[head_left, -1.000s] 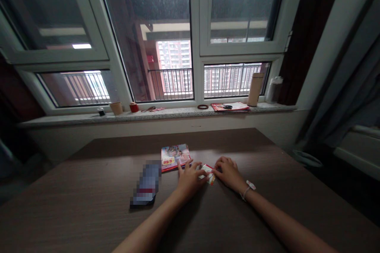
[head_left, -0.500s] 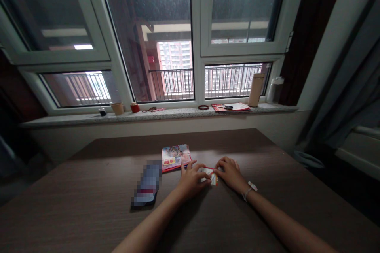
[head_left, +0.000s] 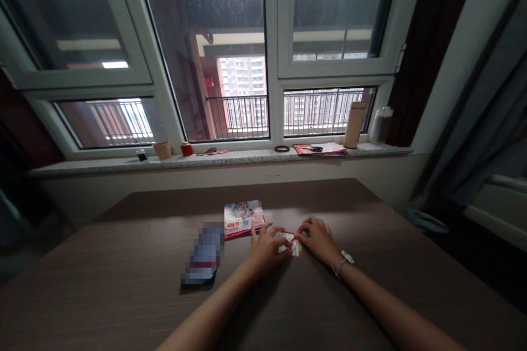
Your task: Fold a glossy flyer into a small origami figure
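On the brown table lies a small piece of printed paper (head_left: 297, 248), white with red and yellow parts, between my two hands. My left hand (head_left: 267, 249) has its thumb and index finger closed on the left part of it, while its other fingers reach toward the stacked leaflets. From the right, my right hand (head_left: 318, 238) pinches the paper's upper right edge with bent fingers; a bracelet circles that wrist. Part of the paper is hidden under the fingers. The stack of printed leaflets (head_left: 244, 216) sits just beyond my left hand, near its fingertips.
A phone-like dark object (head_left: 203, 258), pixelated, lies left of my left arm. Along the windowsill (head_left: 247, 159) stand a paper cup (head_left: 162, 150), a red spool (head_left: 186, 149), a dark ring (head_left: 282, 148), scissors (head_left: 316, 148) on red-edged papers, a tan flask (head_left: 354, 125) and a clear bottle (head_left: 381, 125).
Almost nothing differs. My right wrist has shifted very slightly to the left; both hands stay on the paper.
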A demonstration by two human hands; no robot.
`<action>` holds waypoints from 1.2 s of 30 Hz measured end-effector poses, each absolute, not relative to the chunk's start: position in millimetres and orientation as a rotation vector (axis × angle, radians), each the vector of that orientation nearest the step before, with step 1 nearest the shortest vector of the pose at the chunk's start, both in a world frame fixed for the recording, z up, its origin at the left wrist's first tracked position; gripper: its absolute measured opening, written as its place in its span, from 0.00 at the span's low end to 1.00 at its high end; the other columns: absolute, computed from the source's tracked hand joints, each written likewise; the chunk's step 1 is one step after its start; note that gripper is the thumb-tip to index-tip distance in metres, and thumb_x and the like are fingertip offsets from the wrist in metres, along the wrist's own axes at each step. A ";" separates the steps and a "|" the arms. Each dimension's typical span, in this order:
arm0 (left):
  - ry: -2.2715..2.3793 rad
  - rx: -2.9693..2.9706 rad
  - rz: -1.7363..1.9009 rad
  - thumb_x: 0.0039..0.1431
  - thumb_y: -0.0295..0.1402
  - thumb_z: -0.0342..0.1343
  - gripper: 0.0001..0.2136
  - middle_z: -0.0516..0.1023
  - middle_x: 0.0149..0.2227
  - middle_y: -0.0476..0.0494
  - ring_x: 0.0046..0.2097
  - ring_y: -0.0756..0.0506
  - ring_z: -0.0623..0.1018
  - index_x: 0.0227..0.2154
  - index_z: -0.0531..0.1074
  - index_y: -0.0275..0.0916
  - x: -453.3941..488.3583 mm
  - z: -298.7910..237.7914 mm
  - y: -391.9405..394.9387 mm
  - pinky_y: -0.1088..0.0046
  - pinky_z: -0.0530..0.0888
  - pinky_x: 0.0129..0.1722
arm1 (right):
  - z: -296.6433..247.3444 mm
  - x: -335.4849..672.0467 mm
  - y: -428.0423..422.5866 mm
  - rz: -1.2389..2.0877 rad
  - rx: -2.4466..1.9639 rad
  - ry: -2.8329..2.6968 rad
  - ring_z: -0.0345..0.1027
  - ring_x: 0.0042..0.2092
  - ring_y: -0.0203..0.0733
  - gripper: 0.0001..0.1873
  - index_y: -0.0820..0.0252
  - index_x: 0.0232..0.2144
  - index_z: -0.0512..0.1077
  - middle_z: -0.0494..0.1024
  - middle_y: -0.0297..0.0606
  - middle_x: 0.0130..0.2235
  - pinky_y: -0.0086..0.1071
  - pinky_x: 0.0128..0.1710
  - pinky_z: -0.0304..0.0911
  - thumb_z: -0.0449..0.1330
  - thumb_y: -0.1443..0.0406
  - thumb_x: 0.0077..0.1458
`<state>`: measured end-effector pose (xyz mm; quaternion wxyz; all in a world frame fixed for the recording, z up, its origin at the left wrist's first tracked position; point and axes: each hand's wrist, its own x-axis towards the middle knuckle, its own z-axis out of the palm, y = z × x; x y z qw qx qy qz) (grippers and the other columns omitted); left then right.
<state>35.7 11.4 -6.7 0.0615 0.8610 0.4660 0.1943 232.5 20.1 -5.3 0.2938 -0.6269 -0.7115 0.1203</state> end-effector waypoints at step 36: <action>1.570 2.485 0.489 0.57 0.47 0.56 0.10 0.67 0.59 0.54 0.62 0.32 0.56 0.39 0.76 0.56 38.1 -2.5 6.8 0.32 0.38 0.56 | -3.7 254.4 17.0 0.408 -1.543 -2.032 0.50 0.61 0.49 0.09 0.49 0.34 0.80 0.69 0.39 0.51 0.43 0.62 0.44 0.61 0.58 0.52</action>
